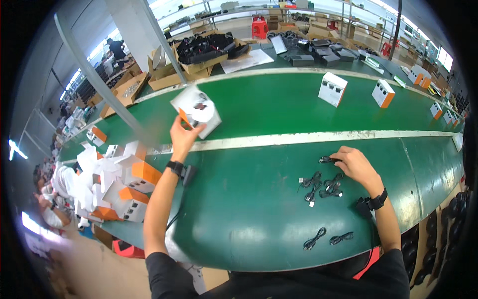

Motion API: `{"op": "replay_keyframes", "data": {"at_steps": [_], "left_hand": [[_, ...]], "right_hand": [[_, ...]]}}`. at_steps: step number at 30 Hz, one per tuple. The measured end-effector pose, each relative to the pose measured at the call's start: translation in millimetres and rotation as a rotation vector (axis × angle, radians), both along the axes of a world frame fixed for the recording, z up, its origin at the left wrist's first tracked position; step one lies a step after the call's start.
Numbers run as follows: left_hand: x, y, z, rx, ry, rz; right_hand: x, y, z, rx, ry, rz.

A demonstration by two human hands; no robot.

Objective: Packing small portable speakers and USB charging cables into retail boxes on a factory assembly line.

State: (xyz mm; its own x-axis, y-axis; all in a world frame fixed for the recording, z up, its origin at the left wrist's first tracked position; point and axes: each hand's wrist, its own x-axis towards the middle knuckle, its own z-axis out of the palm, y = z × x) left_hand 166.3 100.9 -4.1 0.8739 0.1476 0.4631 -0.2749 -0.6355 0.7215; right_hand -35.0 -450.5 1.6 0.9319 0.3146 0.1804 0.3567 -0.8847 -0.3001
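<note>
My left hand (183,137) grips a white and orange box (203,107), slightly blurred, over the green belt. At the right, the fingers of my right hand (356,165) are closed on a coiled black cable (325,159) at the table's surface. Just below that hand lie several more bundled cables (312,185), some with light metal plugs showing. Nearer to me, two others rest apart: one coiled cable (314,239) and, to its right, another coiled cable (341,238). Black straps with small boxes and leads are on both my wrists.
Opened white and orange boxes (133,174) crowd the table's left end. Beyond a pale rail (279,138) runs the green belt (269,102), carrying a white box (332,90) and a white and orange box (383,93). Cartons of black items (206,48) stand behind. A slanting post (94,72) is at left.
</note>
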Motion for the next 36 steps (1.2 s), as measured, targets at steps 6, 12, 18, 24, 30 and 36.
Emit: {"op": "replay_keyframes", "data": {"at_steps": [6, 12, 18, 24, 30, 36], "left_hand": [[-149, -89, -10, -0.236, 0.203, -0.303], [-171, -97, -14, -0.192, 0.208, -0.371], [-175, -90, -17, -0.214, 0.201, -0.453], [-170, -86, -15, -0.192, 0.209, -0.499], [-167, -74, -17, -0.19, 0.227, -0.485], [-155, -74, -28, -0.401, 0.138, -0.692]], "right_hand": [[7, 52, 36, 0.208, -0.3, 0.163], [-14, 171, 41, 0.011, -0.578, 0.674], [24, 213, 36, 0.071, -0.76, 0.468], [37, 244, 37, -0.19, -0.703, 0.317], [40, 253, 65, -0.362, -0.445, 0.413], [28, 219, 77, -0.08, -0.373, 0.494]]}}
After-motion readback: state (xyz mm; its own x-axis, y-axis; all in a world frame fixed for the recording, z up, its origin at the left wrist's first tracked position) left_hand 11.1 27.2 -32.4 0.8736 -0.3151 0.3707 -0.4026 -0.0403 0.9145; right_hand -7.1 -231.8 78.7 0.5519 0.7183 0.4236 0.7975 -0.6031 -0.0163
